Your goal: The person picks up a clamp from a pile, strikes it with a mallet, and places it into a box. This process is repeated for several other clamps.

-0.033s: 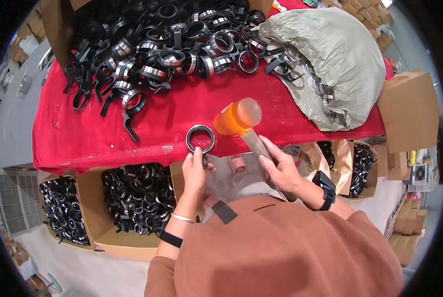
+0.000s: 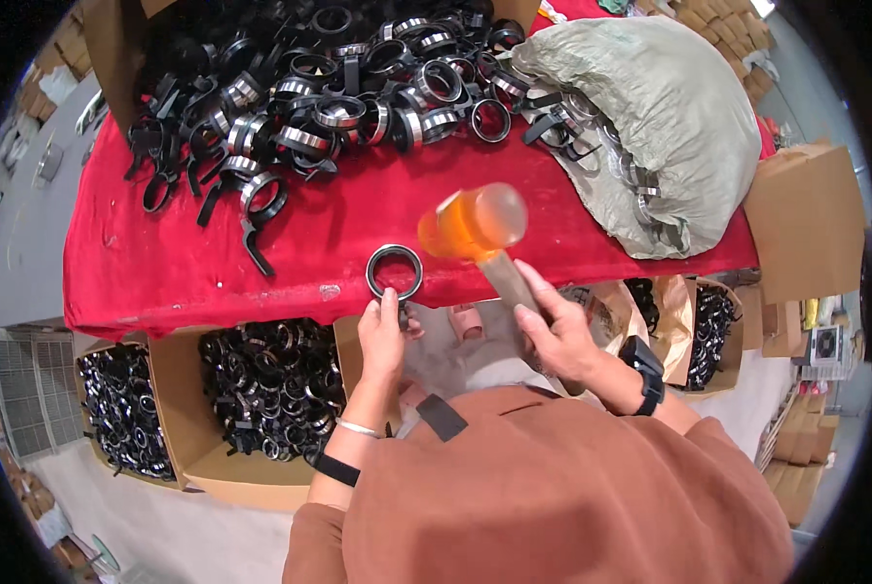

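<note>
My left hand (image 2: pixel 382 338) is closed at the table's near edge, pinching a black ring clamp with a silvery metal ring (image 2: pixel 394 249) by its lower side. The ring stands with its round opening toward me, over the red cloth (image 2: pixel 338 234). My right hand (image 2: pixel 562 336) grips the handle of an orange mallet (image 2: pixel 470 226) with a clear, rounded face. The mallet head is raised to the right of the ring, apart from it, and slightly blurred.
A large heap of black and metal ring clamps (image 2: pixel 338 115) covers the far side of the table. At its right lies a grey-white sack (image 2: pixel 660 117) with more rings at its mouth. Under the table stand cardboard boxes (image 2: pixel 178 419) full of similar parts.
The mallet has shifted slightly up and to the right with my right hand. My left hand and the ring clamp have stayed in place.
</note>
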`<control>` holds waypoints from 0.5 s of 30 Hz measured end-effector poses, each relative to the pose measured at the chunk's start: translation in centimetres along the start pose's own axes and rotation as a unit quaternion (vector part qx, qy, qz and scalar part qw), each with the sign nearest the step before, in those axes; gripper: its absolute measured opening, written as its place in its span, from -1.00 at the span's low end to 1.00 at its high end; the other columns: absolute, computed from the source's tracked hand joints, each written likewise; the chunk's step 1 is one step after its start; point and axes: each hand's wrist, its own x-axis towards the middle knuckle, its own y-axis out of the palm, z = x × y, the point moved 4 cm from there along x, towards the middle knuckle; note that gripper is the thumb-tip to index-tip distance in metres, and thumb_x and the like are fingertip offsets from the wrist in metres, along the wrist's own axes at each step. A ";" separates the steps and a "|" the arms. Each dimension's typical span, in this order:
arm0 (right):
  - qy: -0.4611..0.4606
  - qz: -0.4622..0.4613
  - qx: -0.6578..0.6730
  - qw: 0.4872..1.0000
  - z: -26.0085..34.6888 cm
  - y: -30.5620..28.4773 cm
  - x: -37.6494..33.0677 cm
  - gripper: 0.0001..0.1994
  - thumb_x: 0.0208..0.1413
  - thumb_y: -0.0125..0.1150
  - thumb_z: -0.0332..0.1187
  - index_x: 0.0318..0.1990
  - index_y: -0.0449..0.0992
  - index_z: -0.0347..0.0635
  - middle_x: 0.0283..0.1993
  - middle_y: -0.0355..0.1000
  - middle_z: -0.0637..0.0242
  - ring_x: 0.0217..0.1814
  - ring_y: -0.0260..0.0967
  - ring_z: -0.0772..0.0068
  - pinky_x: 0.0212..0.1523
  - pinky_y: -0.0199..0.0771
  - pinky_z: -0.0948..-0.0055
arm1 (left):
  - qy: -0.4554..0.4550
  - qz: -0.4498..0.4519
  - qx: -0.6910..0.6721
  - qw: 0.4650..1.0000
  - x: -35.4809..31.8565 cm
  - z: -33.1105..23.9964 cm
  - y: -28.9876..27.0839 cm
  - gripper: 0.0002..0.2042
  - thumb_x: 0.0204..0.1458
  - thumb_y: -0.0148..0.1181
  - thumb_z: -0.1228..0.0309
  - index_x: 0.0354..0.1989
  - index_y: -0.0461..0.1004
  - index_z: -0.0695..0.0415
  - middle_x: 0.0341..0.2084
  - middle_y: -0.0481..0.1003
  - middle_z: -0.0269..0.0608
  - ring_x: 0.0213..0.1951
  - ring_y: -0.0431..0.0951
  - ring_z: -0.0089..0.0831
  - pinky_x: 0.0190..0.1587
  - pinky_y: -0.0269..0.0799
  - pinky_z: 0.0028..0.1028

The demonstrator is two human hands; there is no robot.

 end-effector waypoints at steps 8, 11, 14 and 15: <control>-0.144 0.068 -0.218 0.963 -4.4 1.7 -1.0 -0.47 0.09 0.06 -0.41 0.23 0.11 -0.27 -0.01 0.34 -0.10 -0.03 0.38 0.08 -0.01 0.35 0.31 | -0.003 0.009 -0.032 0.999 0.8 0.7 0.1 -0.63 0.17 -0.13 0.09 -0.34 0.34 0.20 -0.56 0.40 -0.23 -0.61 0.41 -0.51 -0.48 0.49 -0.45; -0.162 0.058 -0.203 0.964 -2.0 1.5 -0.9 -0.47 0.09 0.05 -0.41 0.24 0.11 -0.24 -0.10 0.38 -0.06 -0.11 0.41 0.10 -0.06 0.37 0.31 | -0.018 0.009 -0.032 0.999 0.1 1.1 -0.3 -0.64 0.17 -0.12 0.09 -0.34 0.34 0.19 -0.58 0.40 -0.24 -0.61 0.40 -0.52 -0.50 0.46 -0.48; -0.201 0.036 -0.109 0.973 4.0 1.1 1.0 -0.47 0.08 0.01 -0.51 0.24 0.11 -0.23 -0.32 0.38 0.10 -0.34 0.39 0.29 -0.22 0.39 0.36 | -0.009 -0.022 -0.030 0.999 0.5 0.4 -0.2 -0.67 0.16 -0.08 0.11 -0.44 0.34 0.15 -0.61 0.38 -0.31 -0.62 0.37 -0.58 -0.55 0.38 -0.57; -0.172 0.043 -0.065 0.982 6.1 1.2 1.6 -0.47 0.08 0.00 -0.53 0.25 0.11 -0.23 -0.34 0.36 0.12 -0.38 0.37 0.33 -0.24 0.39 0.39 | -0.011 -0.027 -0.034 0.999 0.3 0.6 -0.3 -0.67 0.16 -0.08 0.11 -0.44 0.34 0.15 -0.61 0.38 -0.31 -0.62 0.37 -0.58 -0.55 0.38 -0.57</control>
